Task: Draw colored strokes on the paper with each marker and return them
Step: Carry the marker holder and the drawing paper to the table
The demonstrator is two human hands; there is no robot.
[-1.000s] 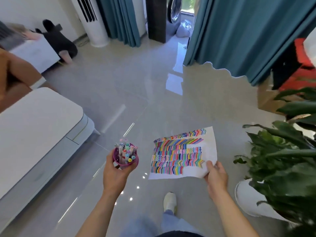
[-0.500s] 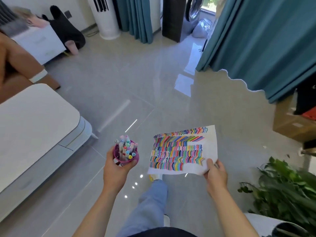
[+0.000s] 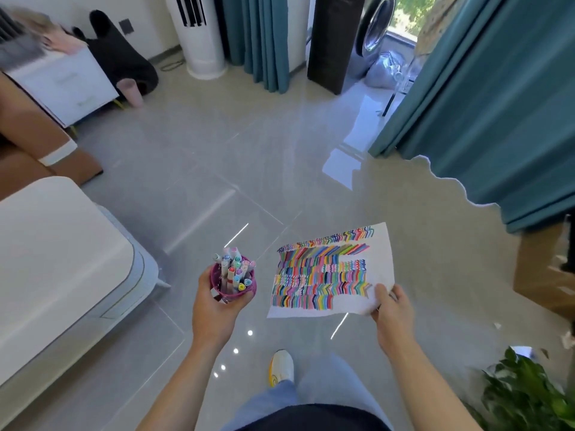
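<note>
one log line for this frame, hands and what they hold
left hand: holds cup | markers: in cup | right hand: pinches paper corner | paper: mostly coloured

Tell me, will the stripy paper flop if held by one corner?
Probably a little: the white paper sheet covered in coloured strokes looks thin, and its near edge curves slightly. The right hand pinches one corner, so it seems light.

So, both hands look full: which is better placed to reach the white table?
Probably left: the left hand, gripping the marker cup, is nearer the white table; the right hand pinches the paper on the far side.
</note>
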